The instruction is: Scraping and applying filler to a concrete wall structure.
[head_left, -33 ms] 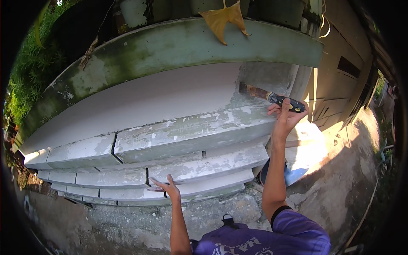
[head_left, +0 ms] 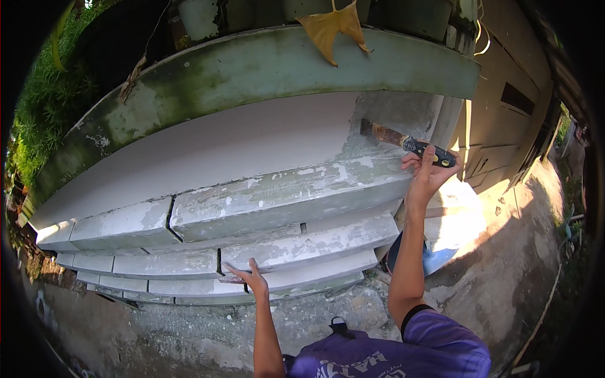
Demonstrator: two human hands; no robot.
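Note:
My right hand [head_left: 428,173] is raised and shut on the black handle of a scraper [head_left: 403,143]. Its rusty blade lies against the flat white band of a wall [head_left: 220,151], at the edge where smooth white paint meets a rough grey patch. My left hand [head_left: 252,280] rests on a low ledge of the stepped moulding [head_left: 283,201], fingers spread. A thin brownish strip shows beside its fingers; I cannot tell whether the hand holds it. The moulding steps are grey-white, flaking and cracked at the joints.
A mossy green ledge [head_left: 252,69] overhangs the wall, with a yellow dry leaf [head_left: 334,28] hanging from it. Grass [head_left: 38,113] grows at the left. A brown wooden door [head_left: 504,126] stands at the right, and a blue object [head_left: 441,258] lies behind my right arm on the concrete ground [head_left: 517,252].

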